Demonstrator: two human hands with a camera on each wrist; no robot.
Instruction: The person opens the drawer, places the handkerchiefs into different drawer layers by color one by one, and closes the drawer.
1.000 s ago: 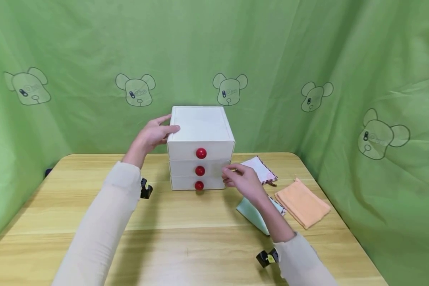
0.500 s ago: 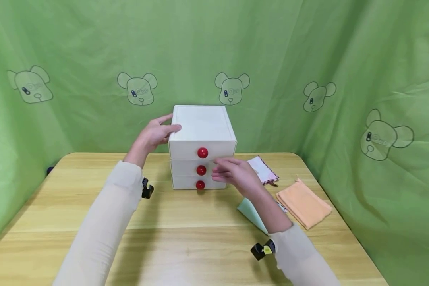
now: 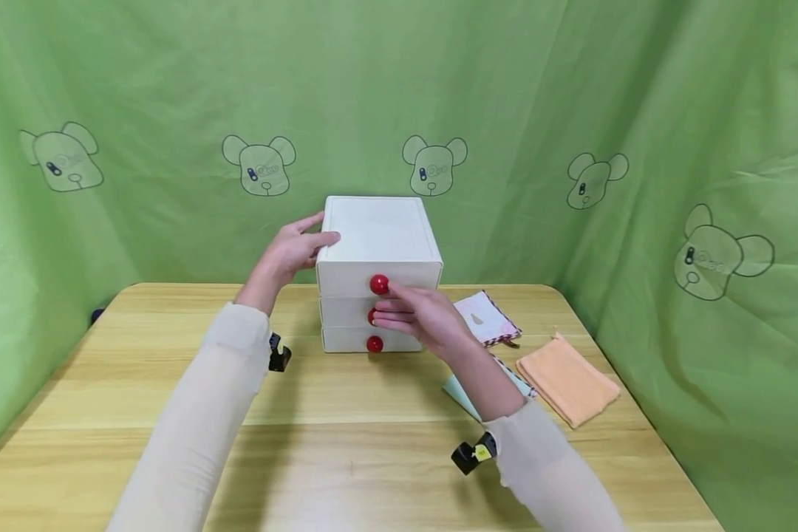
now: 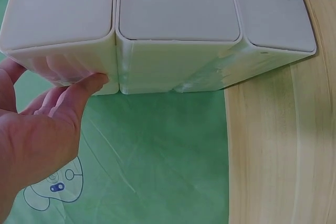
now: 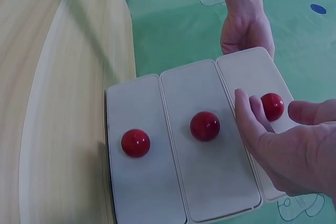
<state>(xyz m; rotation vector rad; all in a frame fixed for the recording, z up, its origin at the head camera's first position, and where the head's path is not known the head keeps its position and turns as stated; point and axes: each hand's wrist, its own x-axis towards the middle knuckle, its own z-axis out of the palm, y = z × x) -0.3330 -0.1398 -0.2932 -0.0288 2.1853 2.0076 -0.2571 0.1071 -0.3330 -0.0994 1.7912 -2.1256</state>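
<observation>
With fingers spread, the left hand (image 3: pixel 294 247) braced the white drawer unit (image 3: pixel 382 230) near the far edge of the tabletop (image 3: pixel 351 403), while the right hand (image 3: pixel 432 319), thumb and fingers parted, straddled the top red knob (image 3: pixel 378 284), where a straight pull seemed advisable.

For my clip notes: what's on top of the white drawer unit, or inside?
The left hand has its thumb on top of the drawer unit; all three drawers are closed, hiding anything inside.
</observation>
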